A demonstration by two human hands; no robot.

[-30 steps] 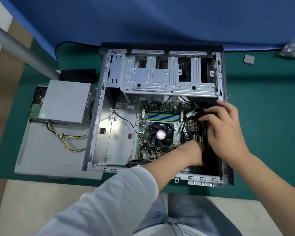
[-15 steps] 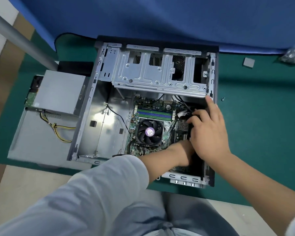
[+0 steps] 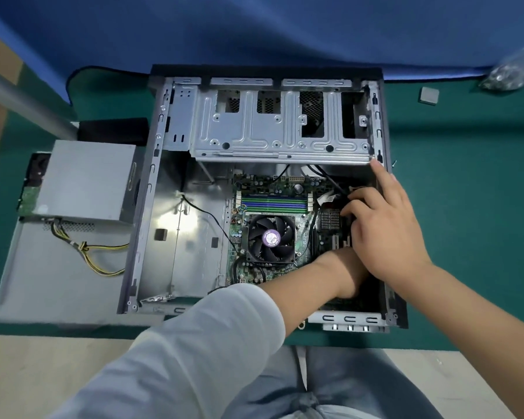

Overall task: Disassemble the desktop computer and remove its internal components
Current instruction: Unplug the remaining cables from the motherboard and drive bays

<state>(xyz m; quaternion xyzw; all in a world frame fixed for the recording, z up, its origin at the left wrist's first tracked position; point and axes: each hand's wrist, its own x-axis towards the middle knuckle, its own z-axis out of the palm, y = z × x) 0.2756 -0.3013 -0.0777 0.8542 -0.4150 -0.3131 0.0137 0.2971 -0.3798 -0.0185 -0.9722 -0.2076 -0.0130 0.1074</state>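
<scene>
Am seeing both hands working inside open computer case (image 3: 161,182), right of CPU fan (image 3: 271,238). Right hand (image 3: 384,234) spreading fingers over motherboard (image 3: 273,204); left hand (image 3: 345,272) grip mostly hidden, cannot tell.

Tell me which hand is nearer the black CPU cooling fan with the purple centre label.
Left. The left hand lies just off the black CPU cooling fan with the purple centre label, at its near right corner. The right hand sits farther right, over the motherboard's expansion slots.
</scene>
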